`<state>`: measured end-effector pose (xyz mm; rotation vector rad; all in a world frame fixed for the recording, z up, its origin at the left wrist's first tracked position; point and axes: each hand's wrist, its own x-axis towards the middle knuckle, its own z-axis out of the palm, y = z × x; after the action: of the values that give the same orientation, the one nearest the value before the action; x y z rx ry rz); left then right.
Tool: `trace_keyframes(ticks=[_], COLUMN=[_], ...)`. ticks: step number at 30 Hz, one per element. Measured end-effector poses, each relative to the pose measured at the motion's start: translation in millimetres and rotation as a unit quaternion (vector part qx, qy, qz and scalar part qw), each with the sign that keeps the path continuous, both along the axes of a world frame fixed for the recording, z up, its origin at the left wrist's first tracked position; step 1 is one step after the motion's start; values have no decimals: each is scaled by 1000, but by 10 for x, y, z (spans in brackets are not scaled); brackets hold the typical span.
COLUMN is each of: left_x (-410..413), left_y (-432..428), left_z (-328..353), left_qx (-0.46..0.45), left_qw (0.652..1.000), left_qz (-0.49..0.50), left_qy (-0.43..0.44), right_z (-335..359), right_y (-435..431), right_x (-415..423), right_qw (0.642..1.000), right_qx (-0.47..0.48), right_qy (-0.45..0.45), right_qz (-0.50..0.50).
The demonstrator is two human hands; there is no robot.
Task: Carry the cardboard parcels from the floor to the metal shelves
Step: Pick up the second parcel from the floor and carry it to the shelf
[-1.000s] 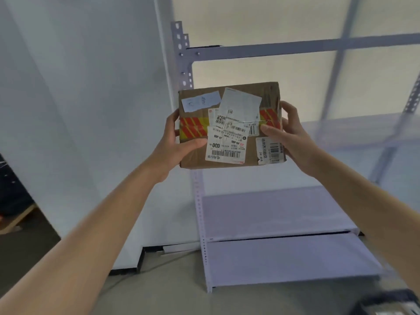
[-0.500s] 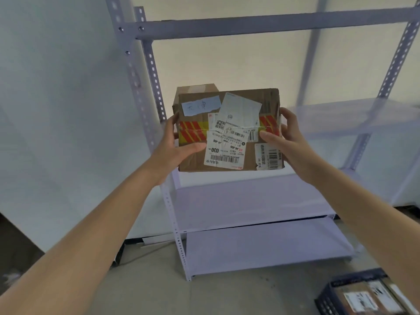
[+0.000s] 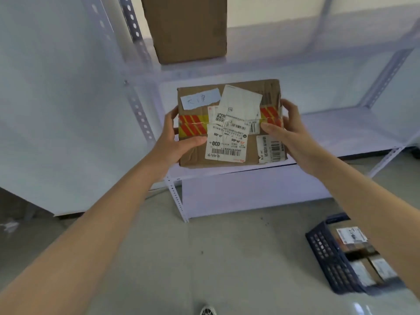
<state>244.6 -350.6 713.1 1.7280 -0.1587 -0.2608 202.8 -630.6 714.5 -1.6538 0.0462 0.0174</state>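
Note:
A flat cardboard parcel [image 3: 252,148] with white labels and red-yellow tape is held between both hands in front of the metal shelves [image 3: 341,130]. My left hand [image 3: 179,142] grips its left edge with the thumb on top. My right hand [image 3: 286,130] grips its right edge. The parcel hangs over the front of a pale middle shelf board, close above it; whether it touches I cannot tell. A taller brown parcel [image 3: 188,28] stands on the shelf above, at the left.
A dark blue plastic crate [image 3: 327,253] with several labelled parcels stands on the grey floor at the lower right. A perforated shelf post [image 3: 141,110] rises to the left of the parcel. White wall panels fill the left side. A shoe tip [image 3: 208,311] shows at the bottom.
The view has tilted down and moved closer to the shelves. The parcel, held in both hands throughout, now sits lower, over the middle shelf. The brown parcel above and the crate have come into fuller view.

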Motion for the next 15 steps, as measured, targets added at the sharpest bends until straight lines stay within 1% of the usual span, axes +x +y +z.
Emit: trace_keyframes(ticks=[7,11,15], left_x=[28,111,307], left_y=[114,250,349], left_z=[-1222,-1657,-1838], left_qx=[-8,-5,-2], left_qw=[994,987,984], left_qz=[7,11,19], left_qy=[110,158,175], right_z=[-1124,-1525,-1720], right_y=[122,255,366], right_x=[65,170,371], right_qw=[995,990,989], right_qx=[-4,-10,-12], right_qy=[101,141,148], right_qz=[-8,-1,-17])
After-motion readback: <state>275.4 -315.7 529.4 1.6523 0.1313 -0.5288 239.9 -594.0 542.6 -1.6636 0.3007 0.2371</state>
